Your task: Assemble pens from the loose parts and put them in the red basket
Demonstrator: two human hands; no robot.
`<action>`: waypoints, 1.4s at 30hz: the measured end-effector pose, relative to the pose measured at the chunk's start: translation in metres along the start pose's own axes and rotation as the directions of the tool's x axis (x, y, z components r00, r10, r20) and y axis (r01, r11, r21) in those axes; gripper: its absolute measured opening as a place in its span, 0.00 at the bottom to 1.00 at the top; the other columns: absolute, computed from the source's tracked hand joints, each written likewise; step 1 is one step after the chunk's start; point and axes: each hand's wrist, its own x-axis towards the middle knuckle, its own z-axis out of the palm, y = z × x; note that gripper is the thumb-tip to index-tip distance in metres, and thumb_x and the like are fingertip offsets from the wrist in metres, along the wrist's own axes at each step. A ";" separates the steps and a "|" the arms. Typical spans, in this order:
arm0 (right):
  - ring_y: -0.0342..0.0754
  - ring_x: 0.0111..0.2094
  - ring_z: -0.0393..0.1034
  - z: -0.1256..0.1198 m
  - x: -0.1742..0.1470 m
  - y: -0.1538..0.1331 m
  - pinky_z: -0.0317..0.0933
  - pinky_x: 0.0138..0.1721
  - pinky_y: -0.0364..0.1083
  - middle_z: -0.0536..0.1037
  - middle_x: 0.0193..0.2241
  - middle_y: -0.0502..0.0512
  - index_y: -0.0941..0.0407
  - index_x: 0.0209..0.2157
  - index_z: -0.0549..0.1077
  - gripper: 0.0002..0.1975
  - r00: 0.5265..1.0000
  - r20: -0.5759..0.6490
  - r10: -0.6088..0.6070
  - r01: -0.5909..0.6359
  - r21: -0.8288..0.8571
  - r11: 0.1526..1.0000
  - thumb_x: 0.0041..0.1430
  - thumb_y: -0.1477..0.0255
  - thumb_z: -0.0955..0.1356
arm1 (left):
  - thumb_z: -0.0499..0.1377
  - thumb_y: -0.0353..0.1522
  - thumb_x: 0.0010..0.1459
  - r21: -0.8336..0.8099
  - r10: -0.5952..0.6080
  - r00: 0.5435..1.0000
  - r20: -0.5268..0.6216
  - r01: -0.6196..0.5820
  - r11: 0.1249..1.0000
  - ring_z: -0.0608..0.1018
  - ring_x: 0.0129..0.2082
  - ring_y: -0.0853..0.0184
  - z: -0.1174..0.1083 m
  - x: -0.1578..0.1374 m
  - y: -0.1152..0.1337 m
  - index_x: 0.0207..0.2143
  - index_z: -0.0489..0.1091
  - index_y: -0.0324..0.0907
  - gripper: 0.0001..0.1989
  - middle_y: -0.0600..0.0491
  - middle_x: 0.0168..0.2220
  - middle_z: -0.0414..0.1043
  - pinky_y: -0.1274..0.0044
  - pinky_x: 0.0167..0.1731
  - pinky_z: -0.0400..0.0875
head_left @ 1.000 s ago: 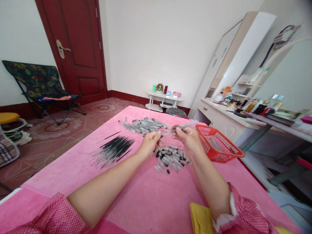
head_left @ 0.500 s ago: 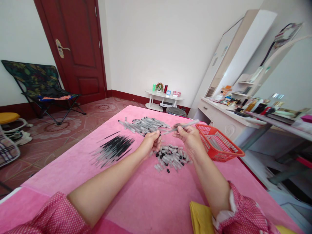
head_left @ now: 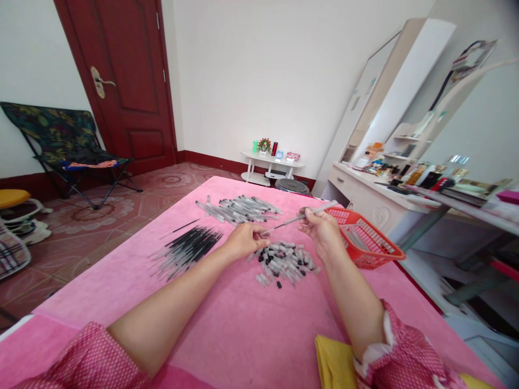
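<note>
My right hand [head_left: 324,229] pinches a translucent pen barrel [head_left: 324,206] at a slant above the table. From its lower left end a thin dark pen refill [head_left: 279,226] sticks out, reaching the fingertips of my left hand [head_left: 245,240], which are closed on its far end. Below and between the hands lies a heap of clear and black pen caps [head_left: 287,262]. Beyond my left hand is a pile of pen barrels [head_left: 247,208]. Left of that hand, many black-and-clear refills [head_left: 188,248] lie side by side.
An orange-red plastic basket [head_left: 373,246] with clear pieces inside stands right of my right hand. A yellow cloth [head_left: 334,362] lies at the near edge of the pink-covered table [head_left: 243,335]. A cluttered dresser [head_left: 365,186] is at the right; a folding chair [head_left: 60,140] stands left.
My hands have moved apart, the left slightly left and down, the right slightly right. More of the thin refill now shows between them.
</note>
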 end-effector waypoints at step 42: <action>0.31 0.12 0.46 0.018 -0.028 -0.001 0.36 0.13 0.36 0.71 0.19 0.52 0.63 0.33 0.72 0.15 0.671 0.708 0.221 -0.221 -0.093 0.971 0.53 0.63 0.67 | 0.60 0.31 0.52 -0.954 0.026 0.994 0.103 0.091 0.285 0.74 0.23 0.74 0.003 0.021 0.064 0.33 0.70 0.37 0.07 0.50 0.31 0.75 0.84 0.19 0.64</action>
